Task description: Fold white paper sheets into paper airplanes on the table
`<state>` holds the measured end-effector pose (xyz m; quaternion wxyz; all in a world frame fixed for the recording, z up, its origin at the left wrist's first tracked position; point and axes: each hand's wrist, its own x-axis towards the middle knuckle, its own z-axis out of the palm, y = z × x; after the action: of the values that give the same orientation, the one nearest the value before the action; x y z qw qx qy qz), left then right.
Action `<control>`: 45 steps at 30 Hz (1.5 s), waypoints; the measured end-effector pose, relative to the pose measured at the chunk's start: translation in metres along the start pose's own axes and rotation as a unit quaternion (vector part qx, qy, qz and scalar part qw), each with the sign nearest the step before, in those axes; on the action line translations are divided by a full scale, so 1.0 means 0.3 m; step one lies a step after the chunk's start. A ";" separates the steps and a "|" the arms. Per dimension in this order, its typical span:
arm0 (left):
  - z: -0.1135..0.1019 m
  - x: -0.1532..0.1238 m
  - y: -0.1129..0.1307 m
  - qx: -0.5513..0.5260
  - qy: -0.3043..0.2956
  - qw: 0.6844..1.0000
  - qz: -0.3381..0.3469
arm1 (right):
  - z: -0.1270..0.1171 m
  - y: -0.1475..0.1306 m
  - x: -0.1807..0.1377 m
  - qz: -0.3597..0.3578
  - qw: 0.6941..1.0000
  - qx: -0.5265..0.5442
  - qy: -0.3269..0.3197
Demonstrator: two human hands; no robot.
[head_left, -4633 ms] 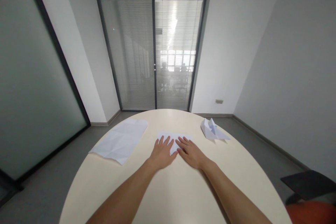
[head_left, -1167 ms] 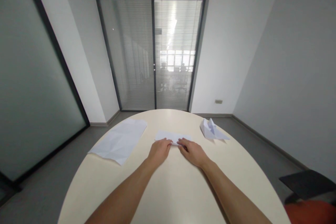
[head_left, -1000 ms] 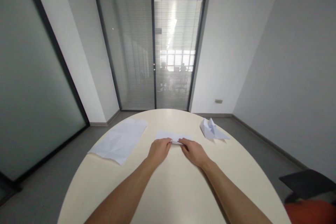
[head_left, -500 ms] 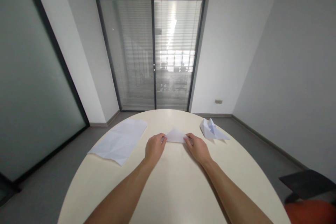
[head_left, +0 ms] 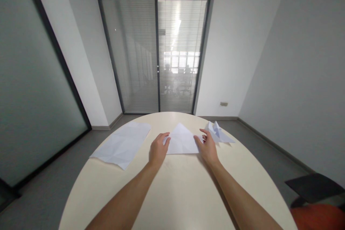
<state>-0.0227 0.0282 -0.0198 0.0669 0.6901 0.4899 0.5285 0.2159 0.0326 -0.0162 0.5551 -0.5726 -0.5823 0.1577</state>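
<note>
A folded white sheet of paper [head_left: 182, 142] lies flat on the table in front of me, its pointed top facing away and its straight edge toward me. My left hand [head_left: 159, 148] is at the sheet's left side, with thumb and forefinger parted around the corner. At the right side is my right hand [head_left: 207, 147], fingers spread and raised, the thumb touching the paper. Just beyond the right fingers stands a folded paper shape [head_left: 219, 136] with upright points.
A larger creased white sheet [head_left: 122, 143] lies at the left of the round cream table [head_left: 172, 194]. A dark chair part [head_left: 315, 187] and a red seat [head_left: 320, 217] are at the lower right. Glass doors with blinds [head_left: 134, 57] stand beyond the table.
The folded paper now shows a larger, flatter face, with its near edge closer to me. Both hands have loosened from its corners, and my right fingers have lifted and spread.
</note>
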 end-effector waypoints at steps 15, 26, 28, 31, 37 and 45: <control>-0.019 -0.007 0.032 0.184 -0.182 0.958 -0.122 | -0.018 -0.056 -0.034 -0.115 0.945 -0.287 -0.103; -0.019 -0.021 0.103 0.192 -0.187 0.962 0.042 | -0.007 -0.100 -0.062 -0.124 0.911 -0.355 -0.171; -0.018 -0.024 0.112 0.151 -0.204 0.962 0.095 | -0.006 -0.088 -0.061 -0.127 0.911 -0.350 -0.176; -0.016 -0.030 0.120 0.105 -0.259 0.946 0.166 | 0.003 -0.070 -0.062 -0.128 0.909 -0.352 -0.184; -0.019 -0.045 0.112 0.069 -0.324 0.924 0.193 | 0.010 -0.057 -0.055 -0.147 0.910 -0.337 -0.190; -0.025 -0.048 0.106 0.159 -0.301 0.926 0.163 | 0.012 -0.076 -0.060 -0.224 0.918 -0.209 -0.252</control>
<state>-0.0088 -0.0021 -0.0067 0.0141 0.8886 0.4051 0.2145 0.1968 0.0125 -0.0071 0.2782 -0.4711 -0.8359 0.0430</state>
